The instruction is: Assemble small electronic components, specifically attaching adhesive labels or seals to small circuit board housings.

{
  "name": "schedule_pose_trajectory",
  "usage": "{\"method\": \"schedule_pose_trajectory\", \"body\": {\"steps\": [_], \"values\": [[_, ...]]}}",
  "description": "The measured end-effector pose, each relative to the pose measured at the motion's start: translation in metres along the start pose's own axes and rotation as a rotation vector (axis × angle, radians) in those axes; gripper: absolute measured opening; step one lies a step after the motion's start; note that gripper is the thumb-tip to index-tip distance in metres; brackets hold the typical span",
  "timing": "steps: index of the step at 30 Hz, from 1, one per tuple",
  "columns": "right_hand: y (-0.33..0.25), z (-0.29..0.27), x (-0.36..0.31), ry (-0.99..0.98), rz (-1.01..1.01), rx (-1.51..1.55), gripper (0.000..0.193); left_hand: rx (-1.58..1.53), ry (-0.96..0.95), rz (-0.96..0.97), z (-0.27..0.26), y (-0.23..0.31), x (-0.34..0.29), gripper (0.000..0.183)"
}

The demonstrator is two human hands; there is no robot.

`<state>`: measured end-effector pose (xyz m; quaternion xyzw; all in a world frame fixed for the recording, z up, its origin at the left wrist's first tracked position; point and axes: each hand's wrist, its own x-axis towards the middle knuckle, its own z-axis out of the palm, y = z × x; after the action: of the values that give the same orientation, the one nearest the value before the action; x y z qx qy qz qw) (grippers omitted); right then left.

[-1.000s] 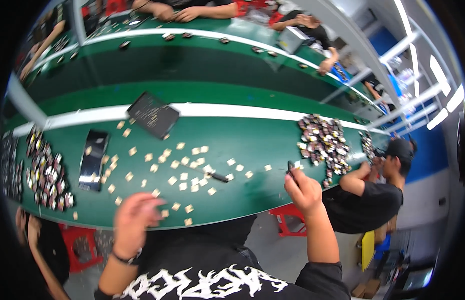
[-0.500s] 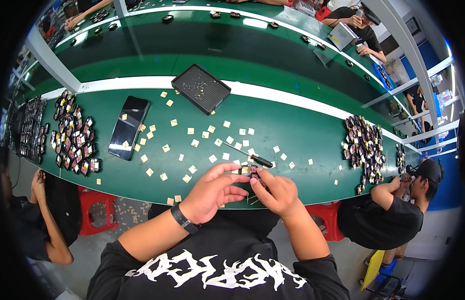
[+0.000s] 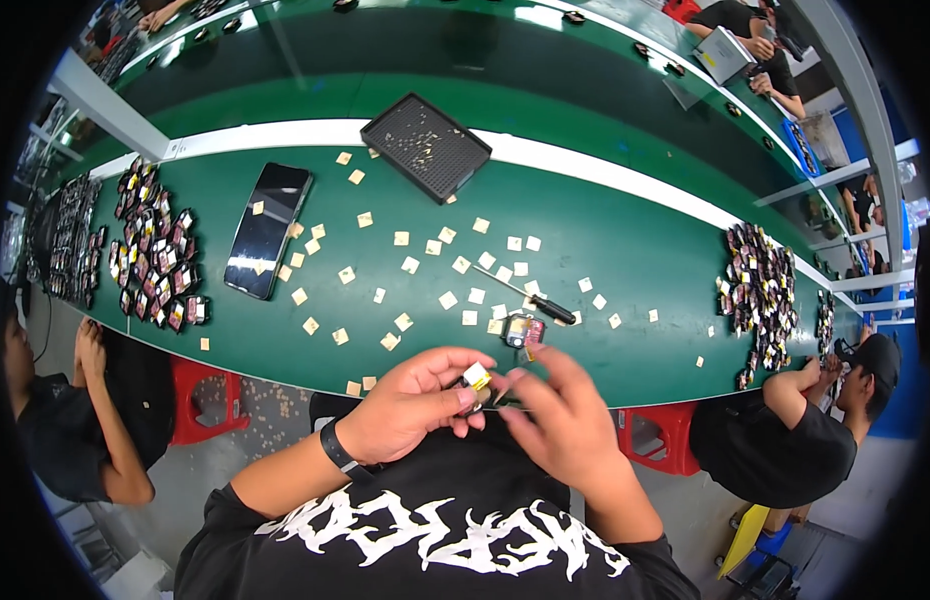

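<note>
Near the table's front edge, my left hand (image 3: 413, 402) is closed around a small black module (image 3: 473, 385) with a white and yellow label on top. Just to its right is my right hand (image 3: 563, 412), its fingers apart and slightly blurred, with the fingertips close to the module. Whether they touch it is hard to make out. Beyond the right fingers, a second black module (image 3: 523, 331) with a reddish side lies on the green table. A screwdriver (image 3: 552, 308) with a black handle rests behind that one.
Small cream square pieces (image 3: 448, 299) are scattered over the table (image 3: 645, 270). A phone (image 3: 270, 230) and a black perforated tray (image 3: 427, 148) lie farther back. Piles of modules stand left (image 3: 157, 255) and right (image 3: 760, 295). People sit on both sides.
The module that was between my hands now lies on the table. My left hand has come nearer to me and holds a labelled module. My right hand's fingers have spread.
</note>
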<state>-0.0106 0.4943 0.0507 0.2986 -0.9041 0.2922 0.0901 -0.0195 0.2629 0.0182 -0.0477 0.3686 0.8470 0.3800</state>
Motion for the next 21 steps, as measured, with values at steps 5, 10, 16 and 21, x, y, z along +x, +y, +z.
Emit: {"method": "schedule_pose_trajectory", "body": {"steps": [5, 10, 16, 21], "values": [[-0.005, -0.006, -0.003, 0.002, 0.160, 0.214, 0.031, 0.236, 0.107, 0.202, 0.005, 0.000, -0.005, 0.041], [-0.022, 0.004, 0.004, -0.004, 0.182, 0.173, 0.024, 1.033, 0.254, 0.492, 0.016, 0.008, -0.010, 0.043], [-0.029, 0.014, 0.010, 0.005, 0.210, 0.118, 0.020, 1.135, 0.290, 0.490, 0.016, 0.008, -0.016, 0.043], [-0.029, 0.020, 0.005, 0.015, 0.176, 0.120, 0.023, 1.226, 0.289, 0.512, 0.015, 0.005, -0.020, 0.045]]}}
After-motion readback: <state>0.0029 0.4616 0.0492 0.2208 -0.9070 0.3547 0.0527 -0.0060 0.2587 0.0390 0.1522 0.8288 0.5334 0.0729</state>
